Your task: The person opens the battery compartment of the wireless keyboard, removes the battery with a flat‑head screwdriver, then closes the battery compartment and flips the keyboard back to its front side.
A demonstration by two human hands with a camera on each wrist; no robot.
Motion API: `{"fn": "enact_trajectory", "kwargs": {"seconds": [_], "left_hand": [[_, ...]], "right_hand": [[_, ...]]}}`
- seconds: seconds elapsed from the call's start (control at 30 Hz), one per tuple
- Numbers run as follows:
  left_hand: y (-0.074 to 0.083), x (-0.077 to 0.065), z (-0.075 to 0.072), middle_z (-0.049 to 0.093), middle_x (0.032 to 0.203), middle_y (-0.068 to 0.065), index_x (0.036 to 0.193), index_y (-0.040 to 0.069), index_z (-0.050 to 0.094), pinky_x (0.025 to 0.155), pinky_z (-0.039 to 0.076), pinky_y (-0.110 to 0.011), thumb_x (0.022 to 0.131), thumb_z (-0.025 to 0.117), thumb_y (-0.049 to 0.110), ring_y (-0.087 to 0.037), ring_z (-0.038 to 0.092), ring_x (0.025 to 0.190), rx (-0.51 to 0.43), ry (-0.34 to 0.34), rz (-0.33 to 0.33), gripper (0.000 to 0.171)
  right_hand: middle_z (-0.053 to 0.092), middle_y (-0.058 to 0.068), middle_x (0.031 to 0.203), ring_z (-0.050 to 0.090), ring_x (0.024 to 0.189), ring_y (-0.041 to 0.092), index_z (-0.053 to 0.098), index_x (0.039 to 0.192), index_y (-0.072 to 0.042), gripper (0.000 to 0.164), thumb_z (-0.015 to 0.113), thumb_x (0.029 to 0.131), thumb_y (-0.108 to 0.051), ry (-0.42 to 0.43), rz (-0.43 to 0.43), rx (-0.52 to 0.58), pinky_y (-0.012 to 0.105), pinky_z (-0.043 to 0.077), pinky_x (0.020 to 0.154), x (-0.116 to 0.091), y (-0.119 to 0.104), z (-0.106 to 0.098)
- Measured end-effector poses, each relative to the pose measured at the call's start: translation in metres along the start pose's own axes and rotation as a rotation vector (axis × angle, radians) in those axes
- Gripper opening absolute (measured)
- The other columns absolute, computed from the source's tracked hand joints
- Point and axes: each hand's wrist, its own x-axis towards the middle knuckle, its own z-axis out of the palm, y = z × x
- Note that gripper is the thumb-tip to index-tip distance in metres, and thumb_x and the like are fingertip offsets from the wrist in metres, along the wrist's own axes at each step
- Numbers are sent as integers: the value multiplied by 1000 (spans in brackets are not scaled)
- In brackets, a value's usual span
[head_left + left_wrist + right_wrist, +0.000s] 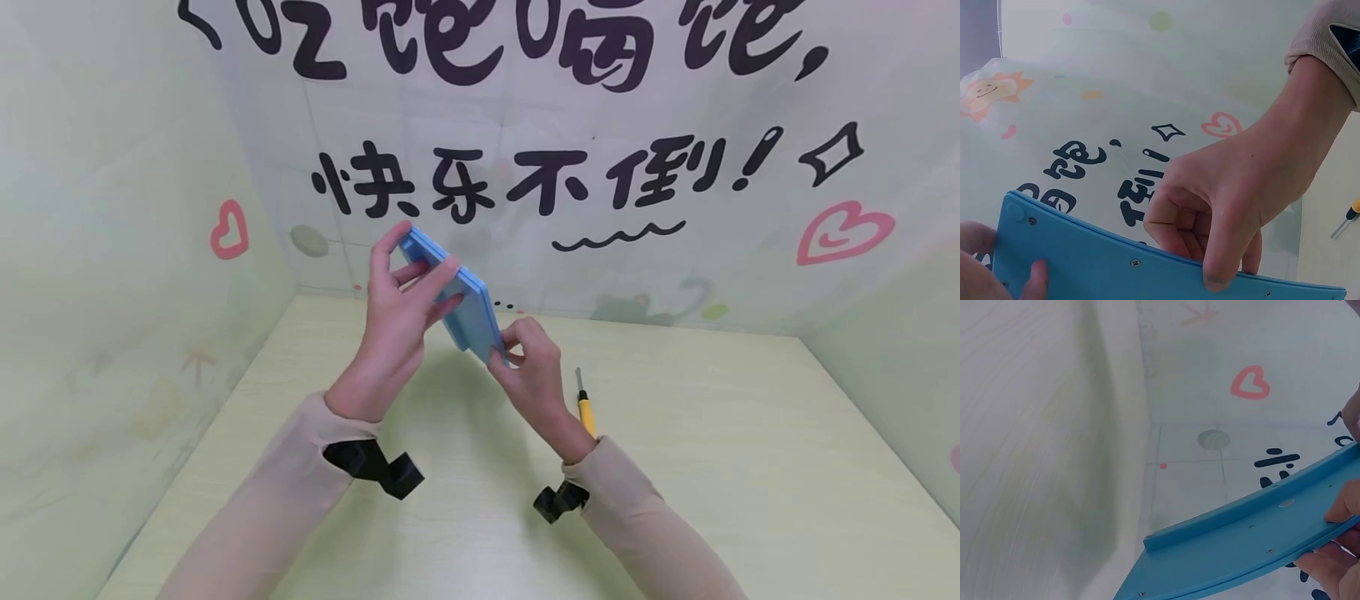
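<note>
A flat blue plastic case [477, 321] is held up tilted above the table, its screwed underside showing. My left hand [396, 312] grips its upper left end, thumb on the near face and fingers reaching to the far edge. At the lower right end, my right hand [534, 371] pinches the rim between thumb and curled fingers. Small screws [1135, 263] sit along the border of the underside in the left wrist view, with a round pad [1015, 213] at one corner. A raised ridge [1210, 520] runs along one long side in the right wrist view.
On the pale wooden table [712, 467], a screwdriver [586, 412] with a yellow handle lies just beyond my right wrist. Printed sheets with black lettering and hearts form the back wall [510, 267] and both sides.
</note>
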Motion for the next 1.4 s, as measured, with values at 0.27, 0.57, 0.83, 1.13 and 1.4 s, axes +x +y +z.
{"fn": "enact_trajectory", "kwargs": {"seconds": [0.27, 0.57, 0.83, 1.13, 1.4], "left_hand": [[-9, 6, 5, 41, 115, -18, 136, 24, 33, 75, 52, -38, 83, 67, 10, -28, 54, 99, 1, 24, 66, 64], [-24, 11, 7, 42, 112, -14, 134, 22, 35, 75, 52, -40, 86, 65, 12, -24, 53, 99, 8, 19, 169, 58], [-41, 15, 7, 41, 117, -9, 133, 17, 38, 76, 52, -35, 89, 56, 2, -20, 48, 101, 140, -41, 232, 50], [-66, 18, -7, 44, 117, -11, 130, 10, 42, 77, 51, -36, 90, 54, 2, -22, 50, 103, 218, -74, 129, 43], [-93, 20, -19, 44, 114, -13, 128, 4, 43, 77, 49, -33, 88, 53, 0, -22, 51, 98, 213, -39, 51, 41]], "right_hand": [[53, 11, 78, 59, 69, 20, 53, 78, 1, 15, 58, 72, 14, 16, 30, 36, 25, 53, 58, -1, 1, 0], [54, 11, 79, 59, 71, 20, 53, 78, 1, 13, 59, 74, 12, 50, 64, 65, 25, 53, 57, -2, 5, 3], [57, 13, 79, 59, 72, 21, 54, 81, 2, 11, 60, 76, 10, 87, 91, 110, 28, 54, 60, 1, 3, 7], [56, 22, 82, 58, 74, 31, 53, 86, 12, 14, 60, 76, 17, 104, 146, 150, 33, 54, 55, 10, -32, -5], [56, 22, 80, 58, 75, 30, 52, 84, 11, 11, 61, 78, 13, 150, 185, 177, 26, 53, 55, 17, -34, -8]]}}
